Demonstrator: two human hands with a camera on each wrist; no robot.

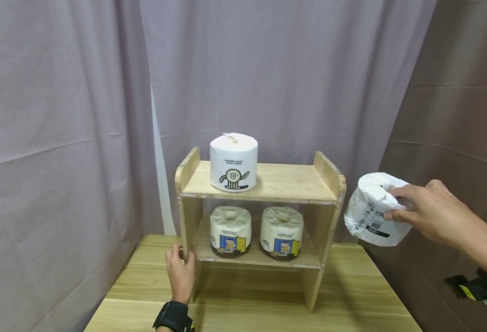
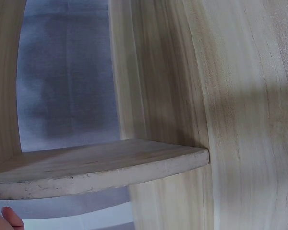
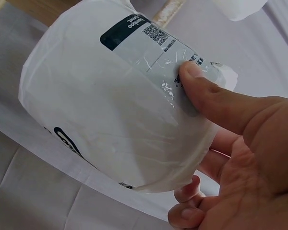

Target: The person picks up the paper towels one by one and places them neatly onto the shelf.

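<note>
My right hand grips a wrapped toilet paper roll in the air, right of the small wooden shelf. The thumb presses the printed side of the plastic wrap, with other fingers partly hidden behind the roll. At the shelf's left side panel, my left hand holds the edge near the lower board. Only its fingertips show in the left wrist view. One white toilet paper roll stands upright on the top board, towards the left.
Two upright toilet paper rolls, a left one and a right one, sit on the lower board. The shelf stands on a wooden table. Grey curtains hang behind and around it.
</note>
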